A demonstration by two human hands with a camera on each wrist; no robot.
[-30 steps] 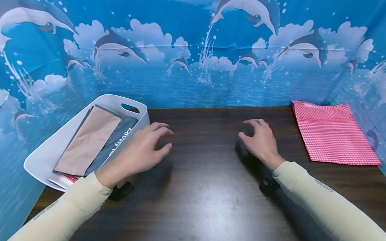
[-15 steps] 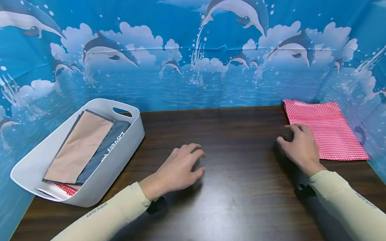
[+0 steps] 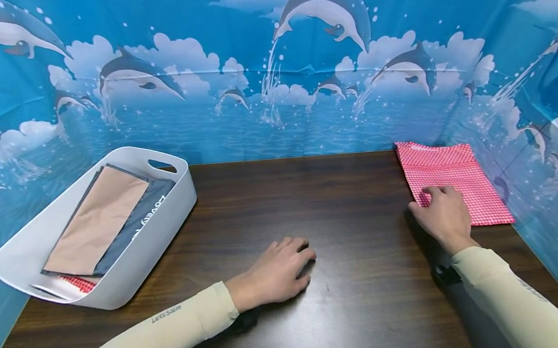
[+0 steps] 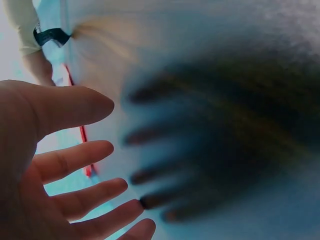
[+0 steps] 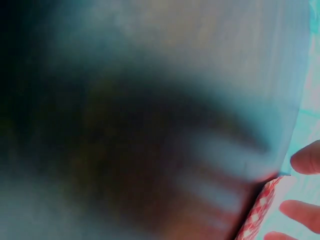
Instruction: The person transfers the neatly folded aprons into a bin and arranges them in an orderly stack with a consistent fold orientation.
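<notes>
A red-and-white checked cloth item (image 3: 461, 174), flat and roughly square, lies at the back right of the table. My right hand (image 3: 445, 214) is over its near left edge, fingers loosely bent; whether they touch it I cannot tell. In the right wrist view the checked edge (image 5: 257, 212) shows beside the fingertips (image 5: 302, 212). My left hand (image 3: 276, 275) hovers low over the middle front of the table, holding nothing. Its spread fingers (image 4: 90, 197) and their dark reflection on the tabletop appear in the left wrist view.
On the left stands a white plastic basket (image 3: 162, 241) with handle holes. Inside lie a folded tan piece (image 3: 100, 220), a dark grey piece with white lettering (image 3: 128, 238) and a bit of red checked fabric (image 3: 78, 283). A dolphin-print curtain (image 3: 283, 125) backs the dark wooden table (image 3: 267, 200).
My left hand has moved right and nearer, away from the basket. The right hand has moved right to the checked cloth item. The head view has turned slightly right.
</notes>
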